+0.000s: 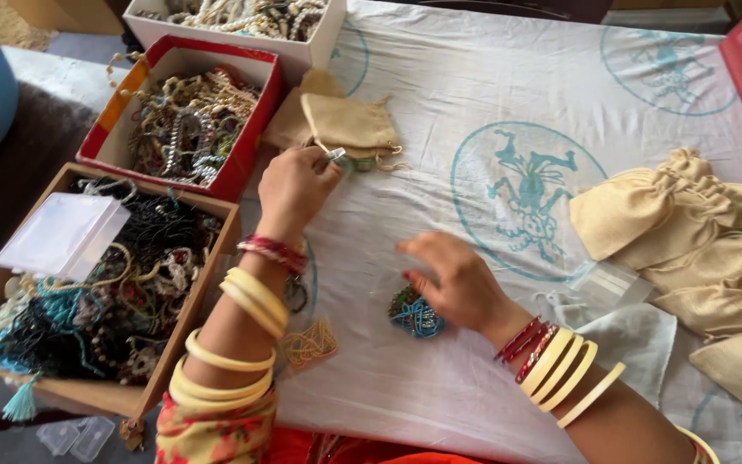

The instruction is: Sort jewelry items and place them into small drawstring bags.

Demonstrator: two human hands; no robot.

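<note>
boxes point(96, 292) left of cloth point(474, 103) | pouches point(697, 249) right, on cloth

Cream and red bangles point(560, 368), floral sleeve point(212, 434)

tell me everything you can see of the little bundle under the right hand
The small bundle is a tangle of bright blue cord mixed with dark green and reddish beads, lying in a loose clump on the white printed cloth. The right hand rests over its upper edge, touching it. Finer detail is blurred.

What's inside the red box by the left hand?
The red box holds a tangled heap of beaded jewellery, mostly cream and silver. The heap covers the bottom and anything beneath it.
</note>
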